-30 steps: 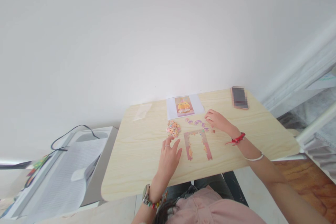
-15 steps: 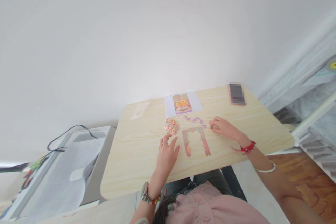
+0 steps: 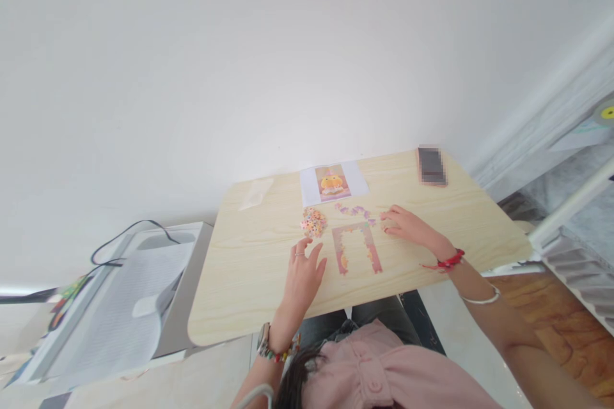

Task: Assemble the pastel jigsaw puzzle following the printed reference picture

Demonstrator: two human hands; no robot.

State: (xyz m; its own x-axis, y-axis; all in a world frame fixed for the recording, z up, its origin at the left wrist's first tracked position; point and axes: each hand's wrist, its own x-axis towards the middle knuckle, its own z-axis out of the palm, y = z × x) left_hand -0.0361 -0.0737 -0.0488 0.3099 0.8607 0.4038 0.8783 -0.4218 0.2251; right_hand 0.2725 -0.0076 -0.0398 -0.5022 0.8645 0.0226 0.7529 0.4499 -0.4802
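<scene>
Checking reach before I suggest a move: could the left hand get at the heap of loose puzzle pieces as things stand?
Probably yes. The left hand lies flat on the table just short of the heap of loose puzzle pieces, with bare wood between them.

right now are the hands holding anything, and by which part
Left hand holds nothing, flat on the table. Right hand rests by loose puzzle pieces; any hold cannot be told.
</scene>
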